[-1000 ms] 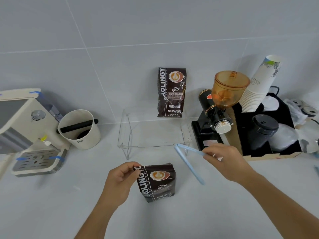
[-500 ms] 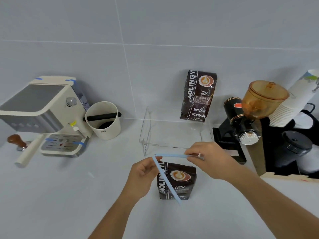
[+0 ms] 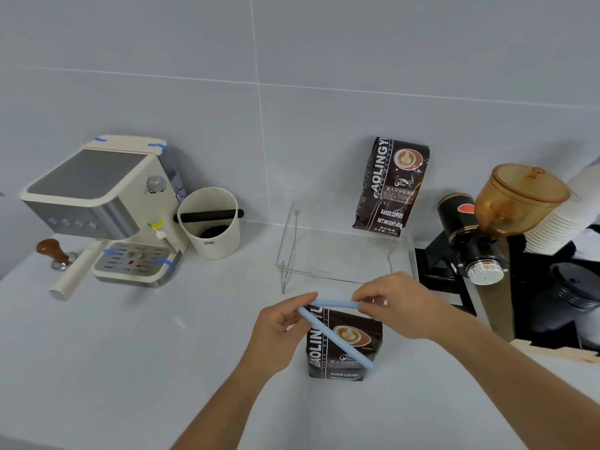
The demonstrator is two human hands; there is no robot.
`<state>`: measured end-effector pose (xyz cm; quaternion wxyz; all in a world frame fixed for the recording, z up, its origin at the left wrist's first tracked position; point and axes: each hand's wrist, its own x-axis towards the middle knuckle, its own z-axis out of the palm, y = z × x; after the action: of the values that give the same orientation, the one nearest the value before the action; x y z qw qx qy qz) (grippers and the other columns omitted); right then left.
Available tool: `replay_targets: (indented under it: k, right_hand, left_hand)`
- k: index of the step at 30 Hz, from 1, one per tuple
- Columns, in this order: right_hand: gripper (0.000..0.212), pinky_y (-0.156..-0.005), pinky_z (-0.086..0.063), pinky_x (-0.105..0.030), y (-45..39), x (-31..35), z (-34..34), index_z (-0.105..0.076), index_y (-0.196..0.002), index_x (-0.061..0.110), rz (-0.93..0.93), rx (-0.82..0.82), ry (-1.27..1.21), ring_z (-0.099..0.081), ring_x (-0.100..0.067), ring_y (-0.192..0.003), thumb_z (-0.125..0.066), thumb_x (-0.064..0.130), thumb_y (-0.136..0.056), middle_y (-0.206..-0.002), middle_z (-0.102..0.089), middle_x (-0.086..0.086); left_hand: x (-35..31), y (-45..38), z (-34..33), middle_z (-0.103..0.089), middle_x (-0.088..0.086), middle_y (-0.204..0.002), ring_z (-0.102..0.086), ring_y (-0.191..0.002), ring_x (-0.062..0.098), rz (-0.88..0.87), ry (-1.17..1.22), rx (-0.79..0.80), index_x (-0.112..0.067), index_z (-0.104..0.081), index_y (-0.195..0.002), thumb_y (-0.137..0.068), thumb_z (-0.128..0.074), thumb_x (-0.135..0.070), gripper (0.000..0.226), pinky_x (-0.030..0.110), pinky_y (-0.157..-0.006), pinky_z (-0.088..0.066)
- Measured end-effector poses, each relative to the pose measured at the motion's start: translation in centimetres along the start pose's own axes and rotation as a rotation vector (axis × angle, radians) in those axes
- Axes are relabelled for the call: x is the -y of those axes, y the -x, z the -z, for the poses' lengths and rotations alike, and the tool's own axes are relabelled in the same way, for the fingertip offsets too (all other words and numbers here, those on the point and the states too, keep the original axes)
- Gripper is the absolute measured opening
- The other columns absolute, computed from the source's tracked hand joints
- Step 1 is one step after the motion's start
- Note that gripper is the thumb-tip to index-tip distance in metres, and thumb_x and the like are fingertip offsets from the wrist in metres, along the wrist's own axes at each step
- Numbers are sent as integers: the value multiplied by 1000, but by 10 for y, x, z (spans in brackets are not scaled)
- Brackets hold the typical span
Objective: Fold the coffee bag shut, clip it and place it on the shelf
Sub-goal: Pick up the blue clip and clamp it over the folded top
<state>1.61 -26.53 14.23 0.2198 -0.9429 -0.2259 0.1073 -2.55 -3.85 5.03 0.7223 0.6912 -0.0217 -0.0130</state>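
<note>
A dark brown coffee bag (image 3: 344,352) stands upright on the white counter, its top folded down. A light blue sealing clip (image 3: 334,332) is spread open in a V over the bag's top: one arm lies along the fold, the other hangs diagonally across the bag's front. My left hand (image 3: 279,332) pinches the clip's hinge end and the bag's top left corner. My right hand (image 3: 399,306) holds the upper arm at the bag's top right. Behind stands a clear acrylic shelf (image 3: 292,248) with a second coffee bag (image 3: 391,186) upright on it.
An espresso machine (image 3: 104,209), a tamper (image 3: 53,253) and a white knock box (image 3: 211,228) stand at the left. At the right are a coffee grinder (image 3: 487,228), stacked paper cups (image 3: 565,216) and a black organiser with lids (image 3: 571,293).
My right hand brought the open clip from the right over to the bag's top. My left hand now pinches its hinge end at the fold. The view shifted left.
</note>
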Motion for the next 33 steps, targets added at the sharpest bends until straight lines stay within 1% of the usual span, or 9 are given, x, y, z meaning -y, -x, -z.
replay_targets:
  k: [5, 9, 12, 15, 19, 22, 26, 30, 33]
  right_hand:
    - [23, -77, -57, -28, 9, 1, 1, -72, -104, 27, -25, 35, -59, -65, -7, -83, -56, 37, -91, -97, -75, 10]
    - [76, -82, -50, -25, 24, 3, -1, -60, -120, 38, -130, 106, -88, -57, -2, -96, -53, 84, -60, -104, -62, 21]
    - [100, -83, -43, -22, 36, 2, -11, -41, -134, 42, -151, 132, -15, -48, 0, -103, -59, 87, -47, -111, -50, 25]
    - [92, -76, -42, -17, 41, 1, -17, -40, -137, 38, -117, 74, 0, -49, 1, -93, -68, 73, -56, -114, -50, 21]
    - [70, -73, -45, -10, 45, -4, -17, -50, -132, 33, -113, 5, -36, -53, -2, -87, -75, 53, -70, -112, -54, 16]
    - [50, -63, -37, -4, 48, -7, -16, -61, -119, 32, -97, -39, -36, -53, 2, -81, -75, 47, -73, -96, -55, 18]
    - [32, -63, -34, -9, 49, -7, -17, -67, -105, 32, -73, -85, -13, -53, -4, -76, -73, 44, -76, -87, -57, 16]
    - [23, -61, -35, -9, 50, -5, -18, -70, -98, 28, -57, -131, -36, -52, -5, -71, -73, 39, -77, -83, -59, 12]
    - [16, -62, -46, -23, 51, -4, -18, -72, -90, 23, -59, -156, -47, -55, -11, -70, -71, 35, -79, -80, -64, 4]
  left_hand:
    - [3, 1, -4, -77, 0, -102, -69, -101, 32, 6, 2, -39, -36, -76, -101, -83, -63, 17, 57, 45, -92, -54]
    - [0, 2, -9, -77, -11, -97, -71, -95, 19, -35, -52, -88, -41, -76, -95, -82, -64, 15, 59, 33, -87, -58]
    - [1, 5, -13, -77, -12, -98, -72, -94, 17, -53, -92, -125, -46, -74, -93, -82, -65, 14, 61, 24, -82, -58]
    - [1, 6, -14, -75, -8, -100, -70, -94, 13, -122, -125, -146, -44, -72, -96, -79, -66, 17, 64, 17, -81, -55]
    - [-3, 9, -12, -70, 3, -102, -69, -94, 9, -211, -205, -105, -31, -70, -103, -76, -70, 18, 55, 18, -84, -55]
    - [-10, 9, -3, -71, -9, -102, -66, -95, 4, -214, -382, -47, -36, -67, -103, -75, -77, 5, 50, 14, -85, -52]
    - [-32, 2, 4, -65, -25, -101, -59, -96, -10, -287, -688, 137, -31, -68, -109, -75, -81, -20, 37, 3, -86, -41]
    - [-49, -8, -8, -71, -9, -108, -63, -95, 9, -376, -938, 306, -24, -64, -121, -85, -70, -33, 38, 25, -84, -51]
    - [-54, -13, -17, -72, -4, -105, -64, -91, 15, -405, -1005, 365, -23, -63, -122, -89, -65, -32, 34, 33, -77, -55]
